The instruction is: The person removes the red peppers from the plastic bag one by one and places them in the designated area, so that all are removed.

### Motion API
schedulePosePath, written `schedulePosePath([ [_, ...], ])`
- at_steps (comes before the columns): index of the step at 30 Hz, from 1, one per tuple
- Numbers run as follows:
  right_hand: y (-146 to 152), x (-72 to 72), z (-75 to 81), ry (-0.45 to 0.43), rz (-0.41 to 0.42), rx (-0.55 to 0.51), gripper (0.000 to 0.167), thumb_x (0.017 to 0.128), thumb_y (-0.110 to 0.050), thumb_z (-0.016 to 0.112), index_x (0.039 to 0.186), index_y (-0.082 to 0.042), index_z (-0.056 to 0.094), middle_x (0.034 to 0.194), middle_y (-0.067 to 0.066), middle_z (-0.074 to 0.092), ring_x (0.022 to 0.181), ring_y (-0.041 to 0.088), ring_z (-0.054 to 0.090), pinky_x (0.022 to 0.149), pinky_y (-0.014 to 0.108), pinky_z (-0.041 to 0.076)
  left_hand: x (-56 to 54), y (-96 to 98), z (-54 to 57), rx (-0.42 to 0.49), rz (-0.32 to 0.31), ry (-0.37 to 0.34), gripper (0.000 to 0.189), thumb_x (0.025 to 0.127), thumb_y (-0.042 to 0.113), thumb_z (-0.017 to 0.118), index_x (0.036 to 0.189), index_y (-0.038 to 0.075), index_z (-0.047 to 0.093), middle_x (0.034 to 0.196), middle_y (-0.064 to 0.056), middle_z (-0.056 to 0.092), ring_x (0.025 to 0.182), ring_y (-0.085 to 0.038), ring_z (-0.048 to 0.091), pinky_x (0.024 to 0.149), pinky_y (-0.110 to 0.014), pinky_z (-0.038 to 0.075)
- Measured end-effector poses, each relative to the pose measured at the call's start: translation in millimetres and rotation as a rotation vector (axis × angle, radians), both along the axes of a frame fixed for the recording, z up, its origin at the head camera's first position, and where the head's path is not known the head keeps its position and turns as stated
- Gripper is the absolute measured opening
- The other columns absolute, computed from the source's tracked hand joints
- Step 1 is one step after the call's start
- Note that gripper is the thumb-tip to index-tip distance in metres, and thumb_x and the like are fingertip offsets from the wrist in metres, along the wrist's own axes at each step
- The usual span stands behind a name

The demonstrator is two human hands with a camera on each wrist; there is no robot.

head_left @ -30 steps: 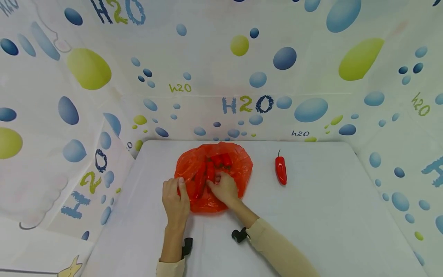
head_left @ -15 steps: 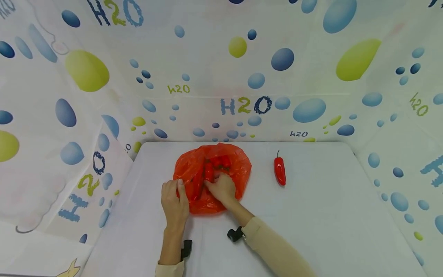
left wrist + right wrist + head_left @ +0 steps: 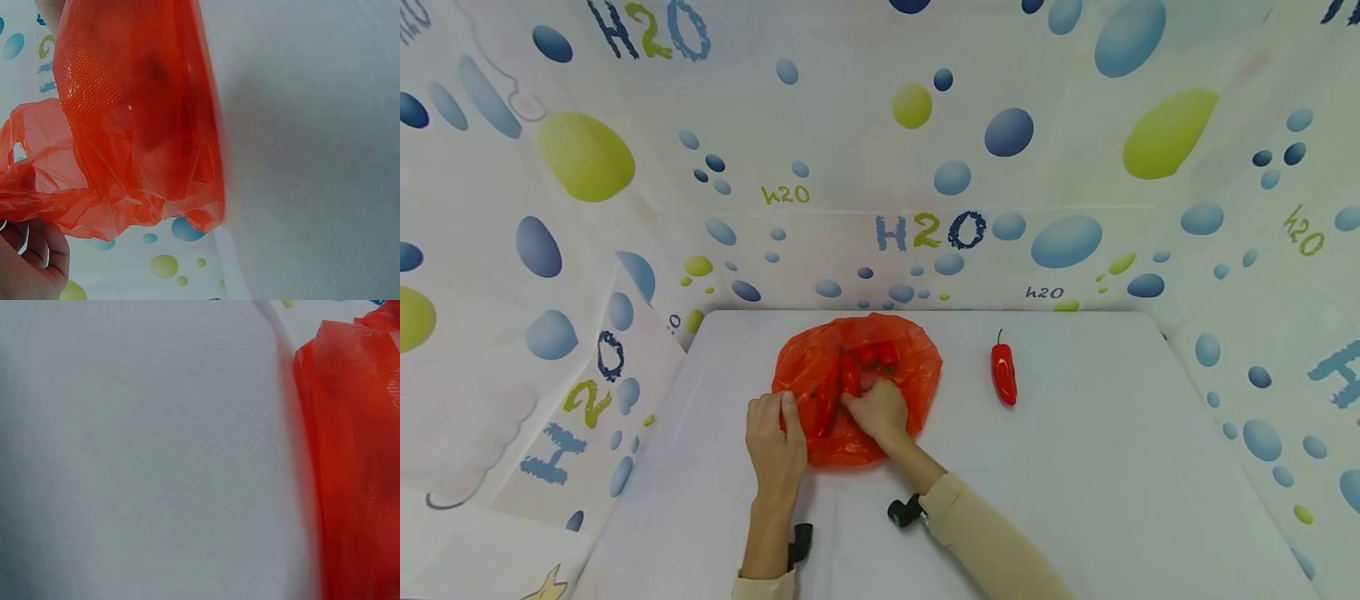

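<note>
Left hand (image 3: 777,442) pinches orange bag (image 3: 856,385) | right hand (image 3: 874,411) clutches peppers (image 3: 850,375) | head-only: loose pepper (image 3: 1003,374)

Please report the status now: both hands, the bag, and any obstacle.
Left hand grips bag edge. Right hand on peppers in the bag, grip unclear. One pepper lies apart on table, right of bag. Nothing in the way.

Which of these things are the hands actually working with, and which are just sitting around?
In use:
crumpled red plastic bag
long red peppers in the bag
left hand, gripping the bag's edge
right hand, on the peppers

Lying about:
single red pepper with a dark stem, apart on the white table
</note>
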State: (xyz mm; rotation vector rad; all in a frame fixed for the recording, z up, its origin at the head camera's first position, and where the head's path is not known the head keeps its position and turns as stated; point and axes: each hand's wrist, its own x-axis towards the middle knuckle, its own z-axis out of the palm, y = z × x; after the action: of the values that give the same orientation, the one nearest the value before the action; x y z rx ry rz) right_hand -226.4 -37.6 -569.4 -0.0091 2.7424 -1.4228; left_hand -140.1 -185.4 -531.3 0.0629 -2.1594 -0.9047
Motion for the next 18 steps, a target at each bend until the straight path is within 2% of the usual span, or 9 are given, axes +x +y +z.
schedulePosePath([
  [3, -2, 1.2, -1.5, 0.02, -0.009, 0.015, 0.037, 0.088, -0.039, 0.073, 0.063, -0.014, 0.061, 0.049, -0.006, 0.044, 0.051, 0.013, 0.049, 0.046, 0.03, 0.033, 0.1, -1.0, -0.6, 0.004, -0.005, 0.004, 0.023, 0.108, 0.017, 0.056, 0.097, 0.0, 0.067, 0.086, -0.015, 0.062, 0.087, -0.028, 0.052, 0.075, -0.032, 0.04],
  [9, -5, 4.2, -0.1, 0.09, 0.006, 0.151, 0.039, 0.091, -0.044, 0.067, 0.064, -0.017, 0.057, 0.051, -0.003, 0.052, 0.054, 0.015, 0.054, 0.054, 0.034, 0.043, -1.5, -1.5, -0.7, 0.004, -0.015, 0.052, 0.02, 0.107, 0.012, 0.058, 0.094, -0.001, 0.067, 0.084, -0.015, 0.061, 0.085, -0.029, 0.052, 0.075, -0.032, 0.038],
  [13, -5, 3.6, 4.7, 0.082, 0.021, 0.221, 0.035, 0.09, -0.042, 0.067, 0.068, -0.017, 0.056, 0.053, -0.002, 0.052, 0.054, 0.016, 0.055, 0.053, 0.034, 0.045, -3.4, -0.9, -0.1, -0.001, -0.02, 0.081, 0.018, 0.106, 0.009, 0.058, 0.093, -0.002, 0.066, 0.082, -0.014, 0.061, 0.083, -0.029, 0.051, 0.074, -0.032, 0.038],
  [18, 0, 4.7, 10.1, 0.044, 0.024, 0.24, 0.032, 0.089, -0.039, 0.069, 0.07, -0.016, 0.056, 0.055, -0.001, 0.053, 0.052, 0.017, 0.055, 0.049, 0.033, 0.045, -0.9, -0.6, 0.6, 0.005, -0.02, 0.038, 0.021, 0.107, 0.013, 0.057, 0.096, -0.001, 0.066, 0.084, -0.015, 0.061, 0.086, -0.029, 0.052, 0.076, -0.033, 0.04],
])
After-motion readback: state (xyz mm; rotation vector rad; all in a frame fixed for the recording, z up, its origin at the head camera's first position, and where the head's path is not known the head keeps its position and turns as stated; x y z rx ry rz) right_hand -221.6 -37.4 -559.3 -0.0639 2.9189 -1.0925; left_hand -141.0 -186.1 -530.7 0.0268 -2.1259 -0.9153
